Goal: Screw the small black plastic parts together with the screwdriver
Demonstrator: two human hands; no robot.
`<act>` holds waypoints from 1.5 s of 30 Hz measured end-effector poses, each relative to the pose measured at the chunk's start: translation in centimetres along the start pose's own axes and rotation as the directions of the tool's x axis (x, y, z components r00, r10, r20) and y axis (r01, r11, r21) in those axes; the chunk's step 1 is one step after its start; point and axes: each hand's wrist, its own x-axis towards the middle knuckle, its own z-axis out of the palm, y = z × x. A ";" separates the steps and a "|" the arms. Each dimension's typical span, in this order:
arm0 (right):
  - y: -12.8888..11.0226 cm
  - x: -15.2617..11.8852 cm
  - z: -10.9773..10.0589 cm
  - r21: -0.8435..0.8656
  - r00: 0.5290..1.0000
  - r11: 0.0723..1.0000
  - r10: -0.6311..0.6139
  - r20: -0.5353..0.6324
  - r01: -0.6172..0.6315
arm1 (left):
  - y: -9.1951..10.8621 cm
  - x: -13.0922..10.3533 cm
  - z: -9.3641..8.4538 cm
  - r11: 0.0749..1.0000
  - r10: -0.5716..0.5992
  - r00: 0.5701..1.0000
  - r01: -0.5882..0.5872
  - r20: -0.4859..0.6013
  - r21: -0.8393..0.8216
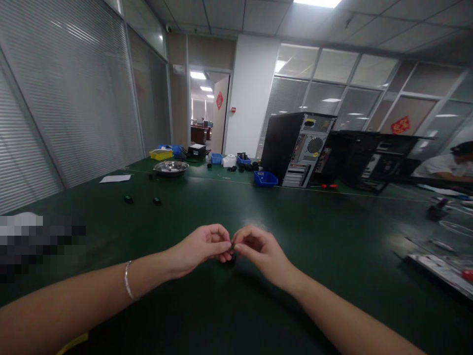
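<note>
Because small dark piece (232, 247) likely needs fine control, I pinch it between left hand (209, 245) and right hand (263, 251), above smooth dark-green tabletop (325, 231).

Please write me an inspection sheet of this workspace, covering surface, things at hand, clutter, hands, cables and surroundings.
Surface: dark green table, with a soft light reflection.
Things at hand: tiny dark piece between the fingertips, too small to identify; small black object just below.
Clutter: two small black pieces, white paper sheet, round shiny metal tray, blue plastic bin.
Hands: left hand and right hand pinch close together.
Cables: thin pale loops at the right, possibly cables.
Surroundings: black computer tower; person at the far right.
</note>
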 end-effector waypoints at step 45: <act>1.3 -0.4 -0.3 -0.507 1.000 0.862 0.004 0.014 0.003 | -2.2 -0.5 0.0 0.559 0.237 0.971 -0.147 0.013 0.816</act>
